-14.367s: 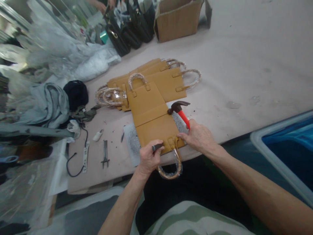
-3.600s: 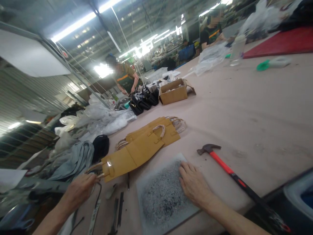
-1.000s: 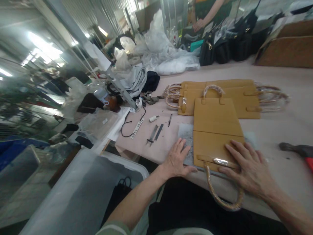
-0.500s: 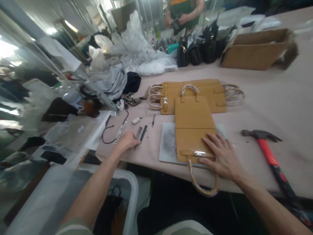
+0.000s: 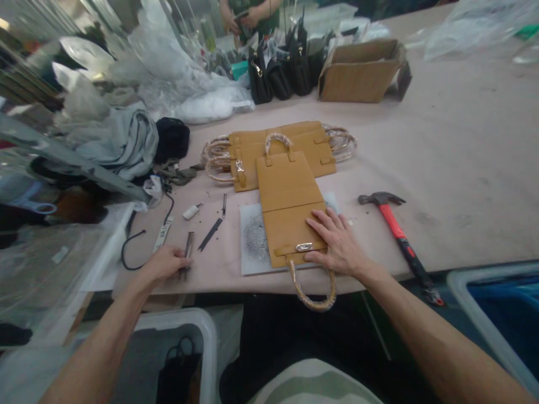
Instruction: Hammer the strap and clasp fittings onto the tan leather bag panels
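Left hand: near left of the table, thumb and fingertips closed on a slim metal tool; whether the tool is lifted clear of the surface cannot be told.

Right hand: open, laid flat, fingers spread over the near right part of the tan bag panel, just beside its silver plate.

Tan bag panel: one, at the near middle, creased across. Near handle, wrapped in clear film, hangs past the table's near edge; far handle, wrapped likewise, lies over a pile of similar tan panels. Beneath the near half, a pale slab with dark speckling, showing at left and right.

Hammer: right of the panel, apart from it; head far, red-and-black handle running near and to the right.

Small items, left of the slab: dark strip, its far end just beside a thin rod; small white object; black cord.

Far side: black bags, upright; cardboard box to their right; crumpled clear plastic to their left; a co-worker's hands beyond.
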